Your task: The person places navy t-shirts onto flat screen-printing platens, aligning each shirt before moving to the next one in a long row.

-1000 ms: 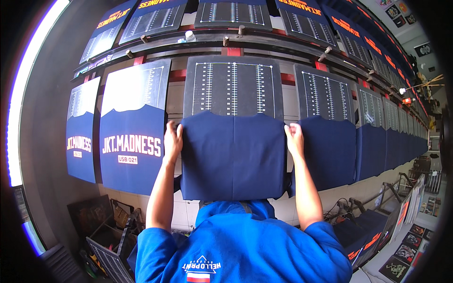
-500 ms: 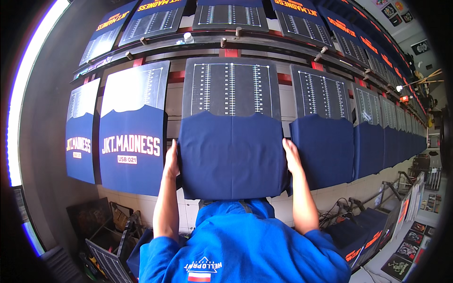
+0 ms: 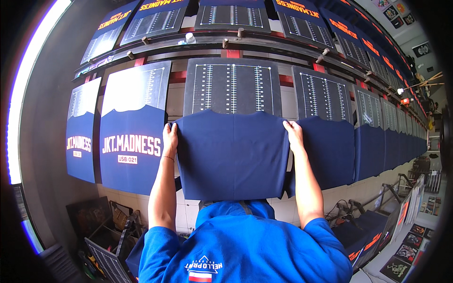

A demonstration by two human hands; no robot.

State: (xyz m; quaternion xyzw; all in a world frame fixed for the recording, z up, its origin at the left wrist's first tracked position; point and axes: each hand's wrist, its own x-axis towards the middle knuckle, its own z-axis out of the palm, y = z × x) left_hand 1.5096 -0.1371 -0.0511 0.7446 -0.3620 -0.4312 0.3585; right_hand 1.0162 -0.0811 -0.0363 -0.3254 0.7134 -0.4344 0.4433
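Note:
A plain navy shirt panel (image 3: 233, 155) lies over the near half of a black printing board (image 3: 231, 89) marked with white ruled scales. My left hand (image 3: 170, 137) is closed on the panel's upper left corner, thumb and fingers pinching the edge. At the opposite upper corner, my right hand (image 3: 294, 135) pinches the cloth in the same way. Between the two hands the top edge is drawn fairly straight, with a faint fold line down the middle. The board's near end is hidden under the cloth.
To the left, a navy panel with white and orange print (image 3: 131, 146) covers another board. Plain navy panels (image 3: 325, 146) on boards run off to the right. Behind stands a dark rail (image 3: 198, 40) with pegs and a small white bottle (image 3: 190, 38).
Both hands have slid up from the panel's sides to its upper corners and now grip them. The panel's upper edge has shifted slightly and its sides pull outward at the top.

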